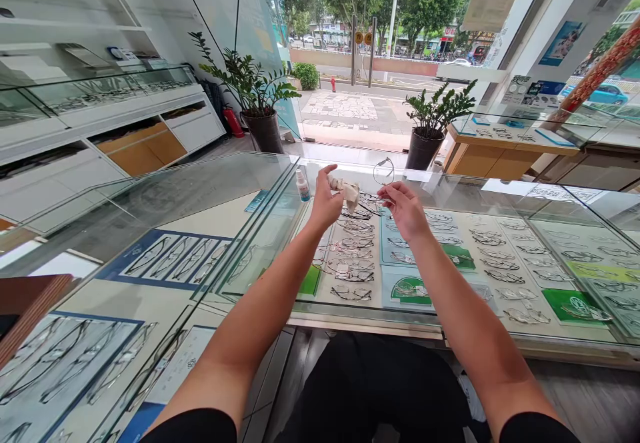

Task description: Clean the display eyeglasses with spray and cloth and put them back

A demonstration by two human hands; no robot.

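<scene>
My left hand [326, 202] grips a crumpled beige cloth [351, 195] above the glass counter, its index finger pointing up and away. In my right hand [406, 208] a pair of thin-rimmed eyeglasses [392, 175] is pinched between thumb and fingers. One round lens stands upright above the fingertips; the rest of the frame is hard to make out against the counter. The cloth and the raised lens are apart. Just left of my left hand, a small white spray bottle [303, 186] with a blue label stands on the glass.
Beneath the glass countertop [240, 176] lie rows of eyeglasses [353, 243], some on green and blue cards. A second display section [175, 256] joins on the left. Two potted plants [265, 130] stand beyond, flanking the glass door. A fire extinguisher [233, 122] is on the floor at left.
</scene>
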